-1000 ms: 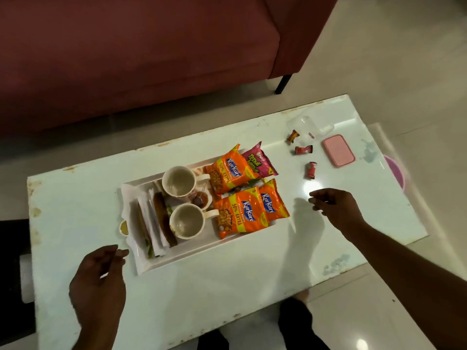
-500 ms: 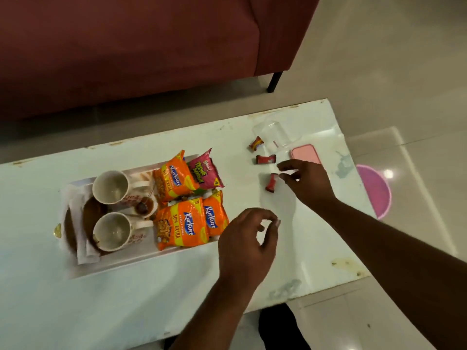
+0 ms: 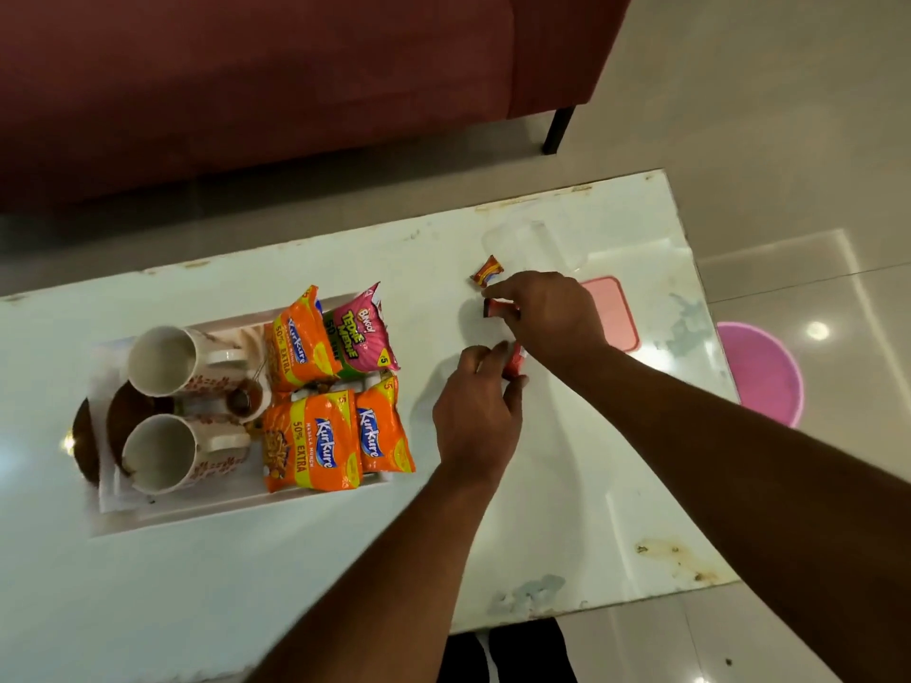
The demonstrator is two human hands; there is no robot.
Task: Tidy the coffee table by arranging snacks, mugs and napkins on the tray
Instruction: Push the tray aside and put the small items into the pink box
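The right hand (image 3: 547, 322) has its grip pinched on the middle candy (image 3: 497, 308). The left hand (image 3: 475, 416) has its grip closed on the near candy (image 3: 515, 361). Both candies are down by the white worktop (image 3: 567, 485), right of the tray (image 3: 236, 507). The far candy (image 3: 488, 277) lies just beside the right hand. Chip bags (image 3: 315, 436) and two mugs (image 3: 157, 451) sit on the tray.

Glossy white rectangular coffee table (image 3: 567, 485), chipped brown along its far edge.

Carried a white rectangular tray (image 3: 222, 505) toward the left. Held, well apart to the right, a small sweet in a red-and-yellow wrapper (image 3: 487, 276), then a middle red-wrapped sweet (image 3: 495, 308) and a nearer red-wrapped sweet (image 3: 515, 359), both partly covered. Bore beyond these a clear plastic tub (image 3: 535, 244) and, beside them, a flat pink lid with rounded corners (image 3: 609, 308). Showed a brown stain (image 3: 675, 554) near the front right corner.
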